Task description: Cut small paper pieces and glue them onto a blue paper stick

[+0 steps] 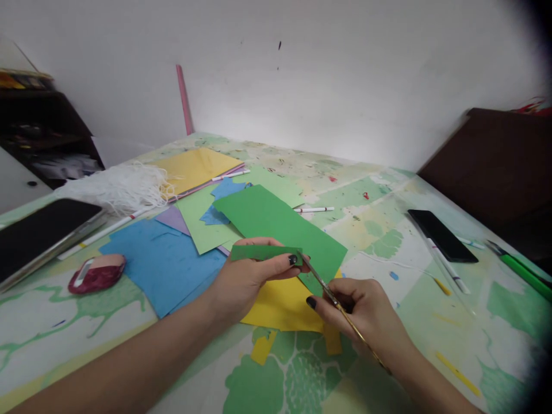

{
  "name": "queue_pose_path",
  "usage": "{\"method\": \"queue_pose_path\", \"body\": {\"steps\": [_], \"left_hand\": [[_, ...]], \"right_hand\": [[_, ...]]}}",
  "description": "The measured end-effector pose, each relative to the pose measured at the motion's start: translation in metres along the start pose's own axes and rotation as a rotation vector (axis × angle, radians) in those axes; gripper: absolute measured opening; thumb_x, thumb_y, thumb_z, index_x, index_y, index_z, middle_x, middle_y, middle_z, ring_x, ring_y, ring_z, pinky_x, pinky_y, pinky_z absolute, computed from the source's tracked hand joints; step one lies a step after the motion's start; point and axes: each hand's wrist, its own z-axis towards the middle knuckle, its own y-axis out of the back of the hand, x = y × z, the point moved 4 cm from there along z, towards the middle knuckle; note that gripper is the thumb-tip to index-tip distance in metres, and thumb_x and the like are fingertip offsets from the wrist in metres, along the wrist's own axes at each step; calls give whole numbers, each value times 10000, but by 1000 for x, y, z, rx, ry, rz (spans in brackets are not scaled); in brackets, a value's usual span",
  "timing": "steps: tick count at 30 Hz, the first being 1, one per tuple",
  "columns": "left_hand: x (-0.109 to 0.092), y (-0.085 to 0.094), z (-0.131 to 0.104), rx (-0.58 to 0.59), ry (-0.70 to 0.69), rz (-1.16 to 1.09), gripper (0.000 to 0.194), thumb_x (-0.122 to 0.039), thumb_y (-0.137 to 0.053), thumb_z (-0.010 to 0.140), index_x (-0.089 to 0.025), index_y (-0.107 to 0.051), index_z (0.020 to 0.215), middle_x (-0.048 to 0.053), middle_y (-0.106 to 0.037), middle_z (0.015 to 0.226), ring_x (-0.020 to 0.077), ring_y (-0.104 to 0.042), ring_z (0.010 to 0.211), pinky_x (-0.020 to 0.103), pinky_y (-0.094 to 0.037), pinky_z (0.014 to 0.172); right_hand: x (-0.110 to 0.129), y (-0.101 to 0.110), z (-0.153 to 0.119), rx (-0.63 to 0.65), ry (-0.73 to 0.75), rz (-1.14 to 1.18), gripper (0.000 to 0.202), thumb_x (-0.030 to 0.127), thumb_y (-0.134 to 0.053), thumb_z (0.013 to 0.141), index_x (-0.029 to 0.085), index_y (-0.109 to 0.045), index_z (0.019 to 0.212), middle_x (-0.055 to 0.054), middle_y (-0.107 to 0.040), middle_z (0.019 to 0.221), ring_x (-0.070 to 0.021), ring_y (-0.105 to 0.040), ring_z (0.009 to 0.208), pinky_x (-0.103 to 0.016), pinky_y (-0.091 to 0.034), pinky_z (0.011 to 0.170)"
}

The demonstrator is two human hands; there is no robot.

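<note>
- Left hand point(248, 276) pinches green strip point(259, 253), 6 o'clock of view centre; looks already off sheet point(280, 224) at 1 o'clock.
- Right hand point(366, 305) grips scissors point(319, 280), blades at strip's 3 o'clock end; trim looks unfinished.
- Yellow scrap point(263, 347), 6 o'clock, seems done.

Lighting: soft, diffuse, rather dim overall.
Scissors point(334, 300): faint metallic sheen along the shanks.
Right hand point(373, 307), around the scissors: gentle shading within the curled fingers.
Wall point(310, 109), beyond the scissors: brightest low down, greyer higher up.
Shelf point(47, 103), far left of the scissors: deep shadow, contents murky.
Cabinet point(491, 152), far right of the scissors: dark, scant detail.
Focus: slightly soft throughout.
Distortion: wide-angle stretch; black, blurred vignette in the corners right of the scissors.
</note>
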Motion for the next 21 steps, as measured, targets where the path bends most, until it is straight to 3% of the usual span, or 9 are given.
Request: {"method": "queue_pose_path", "body": {"steps": [5,17,21], "left_hand": [[-1,1,-1,-63,76,18,234,-171,-752,619,-140,-559,748,82,-727,781,225,-695,795,262,-554,714],[-6,1,-1,94,25,69,183,-183,-724,679,-132,-559,740,83,-728,822,206,-691,826,245,-548,742],[-8,1,-1,80,59,83,201,-173,-724,680,-133,-535,738,92,-728,820,208,-687,842,249,-548,741]], "right_hand": [[3,2,0,2,27,-18,415,397,-531,707,195,-251,476,58,-191,468,-58,-167,450,-219,-126,390],[0,5,1,27,3,-73,427,420,-546,698,188,-269,470,55,-200,472,-65,-181,468,-223,-136,407],[1,6,1,55,6,-95,404,412,-546,706,180,-313,472,54,-214,474,-65,-184,469,-224,-138,409]]}}
